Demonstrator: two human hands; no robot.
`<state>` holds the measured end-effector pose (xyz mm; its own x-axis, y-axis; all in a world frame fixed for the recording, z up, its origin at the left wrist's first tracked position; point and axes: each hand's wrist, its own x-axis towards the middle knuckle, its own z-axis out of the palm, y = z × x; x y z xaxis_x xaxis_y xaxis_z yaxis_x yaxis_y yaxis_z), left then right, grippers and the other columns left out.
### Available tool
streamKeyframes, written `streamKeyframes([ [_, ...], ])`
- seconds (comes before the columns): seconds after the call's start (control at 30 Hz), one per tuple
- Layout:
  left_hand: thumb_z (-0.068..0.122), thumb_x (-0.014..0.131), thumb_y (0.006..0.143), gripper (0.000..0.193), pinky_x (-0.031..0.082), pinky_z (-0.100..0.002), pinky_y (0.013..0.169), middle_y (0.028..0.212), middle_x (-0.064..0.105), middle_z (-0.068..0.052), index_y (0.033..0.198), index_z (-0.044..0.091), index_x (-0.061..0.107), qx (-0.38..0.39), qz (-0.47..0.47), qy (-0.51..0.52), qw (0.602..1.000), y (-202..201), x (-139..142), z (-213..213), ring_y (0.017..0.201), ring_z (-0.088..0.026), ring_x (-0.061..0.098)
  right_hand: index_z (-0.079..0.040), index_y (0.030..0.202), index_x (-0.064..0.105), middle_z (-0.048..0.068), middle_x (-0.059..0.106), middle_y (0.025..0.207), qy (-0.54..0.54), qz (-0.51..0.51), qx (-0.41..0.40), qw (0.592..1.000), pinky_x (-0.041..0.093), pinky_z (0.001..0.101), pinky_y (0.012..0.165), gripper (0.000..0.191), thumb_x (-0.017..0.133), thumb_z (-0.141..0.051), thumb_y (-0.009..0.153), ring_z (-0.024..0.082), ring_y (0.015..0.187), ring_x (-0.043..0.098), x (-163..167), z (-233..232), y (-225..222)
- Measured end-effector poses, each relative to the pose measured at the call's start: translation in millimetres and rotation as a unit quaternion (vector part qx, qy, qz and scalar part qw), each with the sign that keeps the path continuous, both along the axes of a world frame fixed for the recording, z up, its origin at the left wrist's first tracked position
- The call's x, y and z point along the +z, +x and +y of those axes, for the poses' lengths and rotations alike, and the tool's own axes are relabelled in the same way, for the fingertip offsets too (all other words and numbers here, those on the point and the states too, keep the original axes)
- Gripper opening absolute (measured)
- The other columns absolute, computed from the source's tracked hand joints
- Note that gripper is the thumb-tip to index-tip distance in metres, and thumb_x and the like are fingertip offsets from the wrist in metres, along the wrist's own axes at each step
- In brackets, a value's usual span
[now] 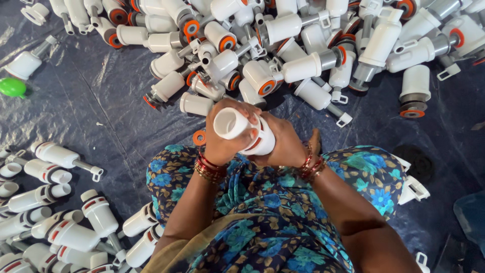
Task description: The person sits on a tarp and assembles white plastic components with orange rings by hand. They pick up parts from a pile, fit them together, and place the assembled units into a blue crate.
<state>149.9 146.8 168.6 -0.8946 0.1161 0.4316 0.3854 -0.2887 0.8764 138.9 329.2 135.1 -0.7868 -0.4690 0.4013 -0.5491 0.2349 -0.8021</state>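
Head view: a white plastic cylindrical fitting [241,130] is held over the lap, its open round mouth turned up toward the camera and to the left, its long axis running lower right. The left hand [225,136] is wrapped closed round its mouth end, fingers curled over the rim. The right hand [284,144] grips the body from the right. A small orange rubber ring [199,137] lies just left, on the dark blue tarpaulin [101,116], below a heap of white plastic fittings [283,45].

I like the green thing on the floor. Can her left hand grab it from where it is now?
Probably not right away. The left hand is wrapped around a white plastic cylinder, and the green thing lies far off on the blue tarp.
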Motion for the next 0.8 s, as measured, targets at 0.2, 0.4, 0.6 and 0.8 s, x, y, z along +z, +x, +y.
streamKeyframes([
  [0.2, 0.007, 0.083, 0.080, 0.034, 0.056, -0.044, 0.106, 0.107, 0.070, -0.010, 0.107, 0.007, 0.062, 0.046, 0.029, -0.129, 0.990, 2, 3, -1, 0.111, -0.027, 0.070, -0.004, 0.134, 0.057, 0.016, 0.068, 0.126, -0.022, -0.069, 0.016, 0.997, 0.055, 0.0415, 0.098, 0.080, 0.092, -0.030, 0.067, 0.033, 0.116, 0.069, -10, -3, -1],
  [0.4, 0.016, 0.086, 0.082, 0.045, 0.048, -0.045, 0.116, 0.105, 0.070, -0.008, 0.116, 0.007, 0.058, 0.213, 0.005, -0.065, 0.975, 29, -4, 35, 0.128, -0.028, 0.062, -0.004, 0.135, 0.057, 0.017, 0.066, 0.131, 0.060, 0.097, -0.067, 0.991, 0.051, 0.0477, 0.105, 0.088, 0.096, -0.033, 0.061, 0.037, 0.121, 0.063, -14, 7, 6],
  [0.6, 0.014, 0.083, 0.088, 0.032, 0.042, -0.044, 0.119, 0.097, 0.072, -0.010, 0.107, 0.006, 0.058, 0.145, 0.054, -0.154, 0.976, 45, 20, 16, 0.117, -0.028, 0.069, -0.003, 0.134, 0.054, 0.018, 0.065, 0.130, -0.016, 0.159, -0.055, 0.986, 0.053, 0.0503, 0.107, 0.086, 0.096, -0.040, 0.069, 0.038, 0.118, 0.068, -5, 7, 25],
  [0.8, 0.010, 0.082, 0.086, 0.035, 0.056, -0.043, 0.102, 0.094, 0.070, -0.009, 0.108, 0.007, 0.055, 0.080, 0.076, -0.109, 0.988, 63, 38, 8, 0.103, -0.025, 0.071, 0.000, 0.134, 0.052, 0.020, 0.064, 0.129, -0.024, 0.192, -0.025, 0.981, 0.054, 0.0514, 0.105, 0.087, 0.095, -0.042, 0.072, 0.039, 0.116, 0.068, 3, 5, 37],
])
